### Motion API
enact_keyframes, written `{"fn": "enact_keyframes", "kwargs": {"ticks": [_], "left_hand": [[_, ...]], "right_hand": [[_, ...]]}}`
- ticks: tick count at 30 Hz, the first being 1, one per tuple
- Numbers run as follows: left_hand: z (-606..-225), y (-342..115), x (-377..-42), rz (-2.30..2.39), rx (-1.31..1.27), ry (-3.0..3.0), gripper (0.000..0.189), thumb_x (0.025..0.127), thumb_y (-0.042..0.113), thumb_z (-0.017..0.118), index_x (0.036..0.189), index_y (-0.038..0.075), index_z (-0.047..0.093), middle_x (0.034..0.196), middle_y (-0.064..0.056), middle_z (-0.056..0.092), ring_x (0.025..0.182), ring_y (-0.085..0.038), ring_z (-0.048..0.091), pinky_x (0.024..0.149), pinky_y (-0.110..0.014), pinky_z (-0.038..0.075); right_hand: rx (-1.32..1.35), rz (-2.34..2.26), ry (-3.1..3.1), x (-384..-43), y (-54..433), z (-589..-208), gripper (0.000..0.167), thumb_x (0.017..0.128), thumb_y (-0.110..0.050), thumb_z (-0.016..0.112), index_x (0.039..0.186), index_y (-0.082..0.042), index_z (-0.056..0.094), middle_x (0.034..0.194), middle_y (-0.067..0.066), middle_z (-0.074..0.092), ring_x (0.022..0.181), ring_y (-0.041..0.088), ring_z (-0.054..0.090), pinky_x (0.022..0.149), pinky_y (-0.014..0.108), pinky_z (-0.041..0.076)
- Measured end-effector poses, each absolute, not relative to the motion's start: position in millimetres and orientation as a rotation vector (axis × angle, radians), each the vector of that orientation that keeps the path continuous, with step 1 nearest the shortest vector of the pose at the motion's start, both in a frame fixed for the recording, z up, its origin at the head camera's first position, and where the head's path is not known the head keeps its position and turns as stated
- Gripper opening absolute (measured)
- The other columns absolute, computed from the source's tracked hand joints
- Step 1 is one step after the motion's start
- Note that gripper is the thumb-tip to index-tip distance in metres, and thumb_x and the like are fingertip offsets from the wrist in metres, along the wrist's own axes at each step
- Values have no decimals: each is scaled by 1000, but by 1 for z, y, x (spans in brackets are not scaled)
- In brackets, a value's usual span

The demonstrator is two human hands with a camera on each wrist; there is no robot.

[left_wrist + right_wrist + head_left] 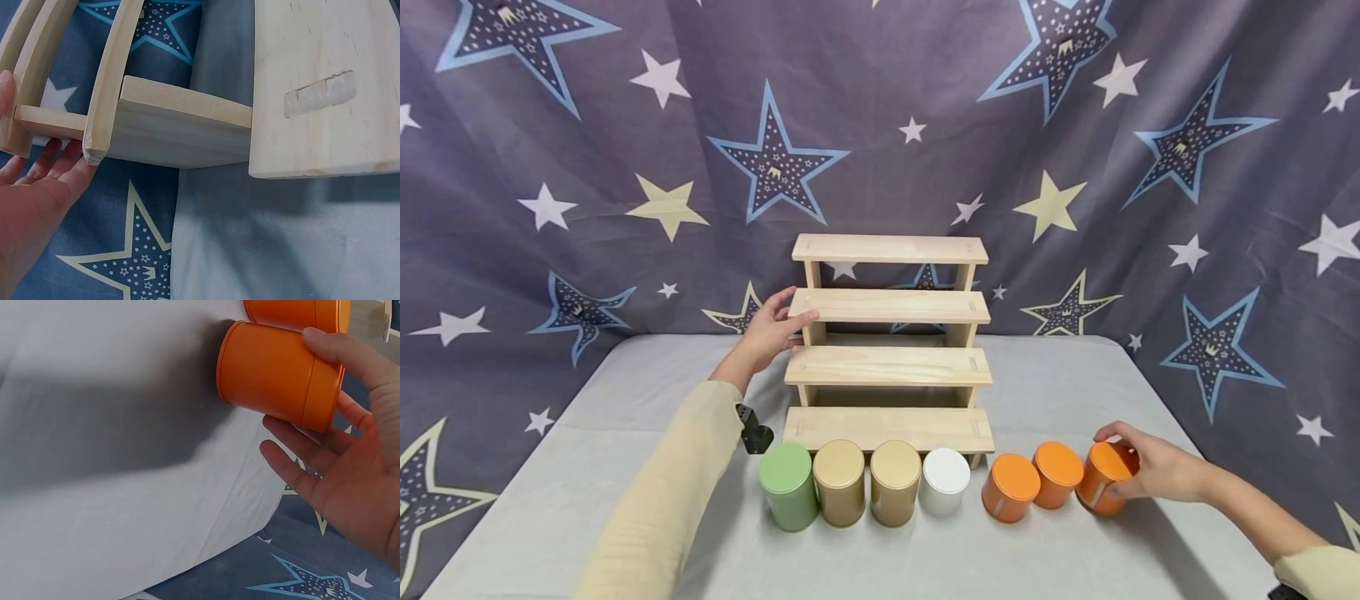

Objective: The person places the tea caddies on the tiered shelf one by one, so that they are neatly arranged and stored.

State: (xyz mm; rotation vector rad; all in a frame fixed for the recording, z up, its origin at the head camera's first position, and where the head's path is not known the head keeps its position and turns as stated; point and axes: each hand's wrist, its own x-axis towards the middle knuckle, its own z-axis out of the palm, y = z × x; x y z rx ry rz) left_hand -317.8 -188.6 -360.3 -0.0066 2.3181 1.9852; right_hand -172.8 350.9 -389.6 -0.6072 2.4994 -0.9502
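A pale wooden stepped rack [889, 364] stands in the middle of the head view. My left hand [768, 332] grips the left end of its second board from the top, thumb over the board and fingers under and beside it. In the left wrist view the fingers [69, 169] touch the rack's edge. At the right, my right hand [1167, 468] holds the rightmost orange tin [1103, 477] between thumb and fingers; the tin stands on the table. In the right wrist view the thumb [337, 347] lies against this orange tin [275, 374].
Left of the held tin stand two more orange tins [1057, 475], a white tin [944, 482], two gold tins [895, 483] and a green tin [788, 486], in a row before the rack. A grey cloth [647, 400] covers the table; a star-patterned curtain [880, 192] hangs behind.
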Motion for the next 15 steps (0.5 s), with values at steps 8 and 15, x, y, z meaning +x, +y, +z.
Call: {"fn": "enact_keyframes", "kwargs": {"ticks": [8,15], "left_hand": [[-358,-187,-317,1977,-16,2316,84,87,27,67,151,20,13,148,-20,32,132,-36,40,102,-52,42],[-359,-187,-317,1968,5,2331,86,87,27,67,151,19,11,149,-21,31,132,-38,39,102,-53,41]], "right_hand": [[-541,-941,2575,-176,353,-379,66,76,-20,76,125,4,38,103,13,61,81,1,55,67,21,51],[-569,-887,2704,-181,352,-368,64,77,-23,76,127,-1,42,103,9,61,82,-3,53,67,20,50]]}}
